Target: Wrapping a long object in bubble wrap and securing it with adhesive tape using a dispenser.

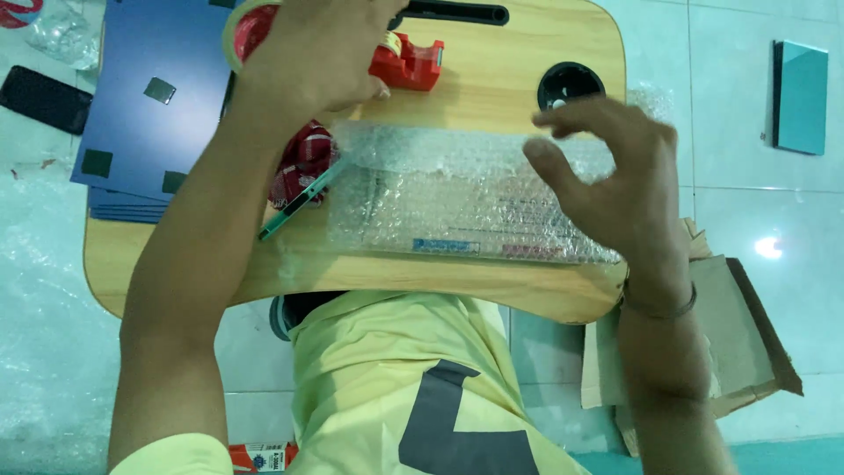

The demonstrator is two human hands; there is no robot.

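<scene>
A flat item wrapped in clear bubble wrap (448, 198) lies on a small wooden lap table (492, 84). My right hand (615, 176) hovers over the wrap's right end, fingers spread and curled, thumb and forefinger apart, holding nothing I can see. My left hand (316, 53) reaches to the far side of the table, closed around a roll of tape (242, 31) with a pale rim and red core. A red tape dispenser (409, 62) sits just right of that hand.
A green-handled cutter (294, 207) and a red patterned packet (303, 163) lie left of the wrap. Dark blue sheets (154, 97) overhang the table's left corner. A black phone (44, 98), cardboard (738, 334) and a teal panel (800, 97) rest on the tiled floor.
</scene>
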